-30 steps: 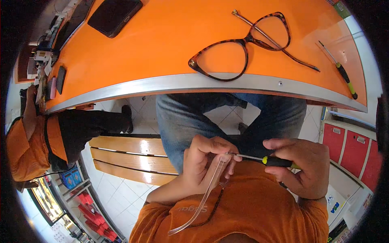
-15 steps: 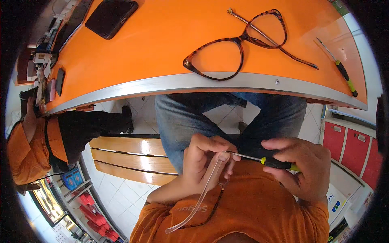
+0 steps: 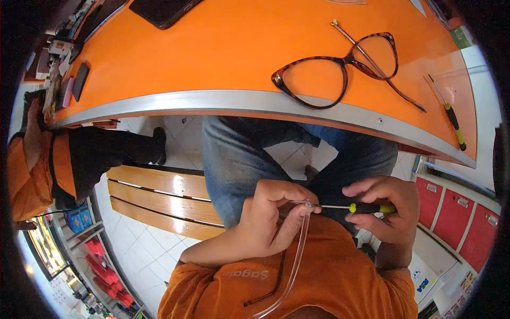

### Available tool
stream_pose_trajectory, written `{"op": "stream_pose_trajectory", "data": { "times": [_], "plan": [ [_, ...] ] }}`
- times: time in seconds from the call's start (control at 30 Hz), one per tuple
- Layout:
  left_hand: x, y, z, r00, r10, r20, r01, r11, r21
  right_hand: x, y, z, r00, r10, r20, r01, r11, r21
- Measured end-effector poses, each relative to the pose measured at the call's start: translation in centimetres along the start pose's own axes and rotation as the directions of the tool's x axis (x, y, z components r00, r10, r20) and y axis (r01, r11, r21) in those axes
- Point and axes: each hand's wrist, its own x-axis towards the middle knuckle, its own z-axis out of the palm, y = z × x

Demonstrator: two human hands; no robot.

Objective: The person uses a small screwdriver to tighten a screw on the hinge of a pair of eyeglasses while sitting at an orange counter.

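My left hand (image 3: 271, 220) is closed on a pair of eyeglasses with a clear temple (image 3: 300, 255), pinching it at the hinge end; most of the front is hidden by the fingers. A dark temple (image 3: 277, 282) hangs below that hand against the orange shirt. My right hand (image 3: 401, 218) grips a small screwdriver (image 3: 366, 208) with a black and yellow-green handle. Its shaft points left, and the tip meets the hinge area at my left fingertips; whether it sits in a screw cannot be made out.
On the orange table (image 3: 212, 58), a tortoiseshell eyeglass frame (image 3: 348, 61) lies near the metal edge with a loose-looking temple (image 3: 361, 48) across it. Further right is another screwdriver (image 3: 450, 118). A black phone (image 3: 162, 11) lies far left. Beside a wooden bench (image 3: 164, 202), another person (image 3: 64, 165) stands.
The hinge end has turned and the clear temple now hangs more to the right. The screwdriver lies more level against it. The view has shifted, so the table things appear displaced.
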Motion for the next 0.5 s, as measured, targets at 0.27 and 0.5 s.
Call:
{"op": "stream_pose_trajectory", "data": {
  "times": [0.27,0.5],
  "plan": [
    [1.0,0.9,-0.7,0.995,0.060,0.084,-0.077,0.972,0.221,-0.5,-1.1,-0.2,0.922,0.379,0.083,-0.387,0.907,0.164],
    [0.5,0.4,-0.1,0.999,0.015,-0.028,-0.013,0.998,0.054,-0.5,-1.5,0.4,0.959,0.282,0.002,-0.282,0.959,0.006]
  ]
}}
